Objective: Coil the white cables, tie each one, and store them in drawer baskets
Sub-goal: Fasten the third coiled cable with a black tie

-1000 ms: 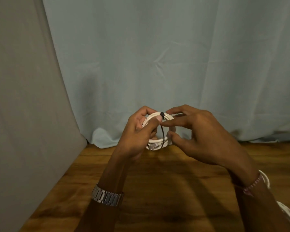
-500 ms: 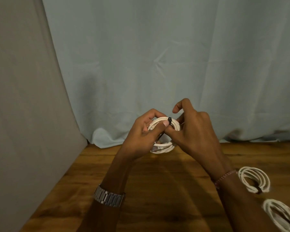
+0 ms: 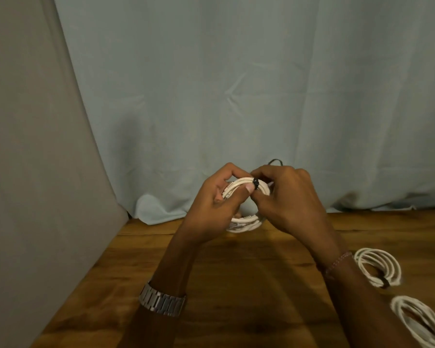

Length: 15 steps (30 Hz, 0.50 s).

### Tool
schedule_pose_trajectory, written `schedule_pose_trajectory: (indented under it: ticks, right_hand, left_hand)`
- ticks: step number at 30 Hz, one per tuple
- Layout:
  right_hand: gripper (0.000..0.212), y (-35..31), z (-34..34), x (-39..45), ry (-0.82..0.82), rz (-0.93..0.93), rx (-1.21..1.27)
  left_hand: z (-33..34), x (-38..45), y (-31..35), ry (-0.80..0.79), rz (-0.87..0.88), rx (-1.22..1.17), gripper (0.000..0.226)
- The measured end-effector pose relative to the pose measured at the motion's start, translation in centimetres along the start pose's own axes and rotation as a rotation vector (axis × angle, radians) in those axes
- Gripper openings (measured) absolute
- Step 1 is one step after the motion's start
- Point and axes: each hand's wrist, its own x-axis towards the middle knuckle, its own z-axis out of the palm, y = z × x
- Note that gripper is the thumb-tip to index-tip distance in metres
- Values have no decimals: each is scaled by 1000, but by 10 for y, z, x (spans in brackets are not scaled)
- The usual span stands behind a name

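Held above the surface (image 3: 236, 285), a white coil (image 3: 241, 183) is pinched in the left hand (image 3: 211, 209) while the right hand (image 3: 284, 197) grips its black tie (image 3: 255, 184); a loosened grip could let the loops spring apart.

Wooden table (image 3: 236, 285) — two coiled white cables (image 3: 377, 267) on it
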Motion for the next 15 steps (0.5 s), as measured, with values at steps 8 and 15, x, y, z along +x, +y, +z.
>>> schedule_pose_trajectory:
  ticks: [8, 15]
  right_hand:
    - [28, 1, -27, 0, -140, -59, 436]
    - [42, -6, -14, 1, 214, -73, 509]
  left_hand:
    - [-8, 2, -6, 70, -39, -53, 11]
    - [-9, 2, -5, 58, -46, -77, 12]
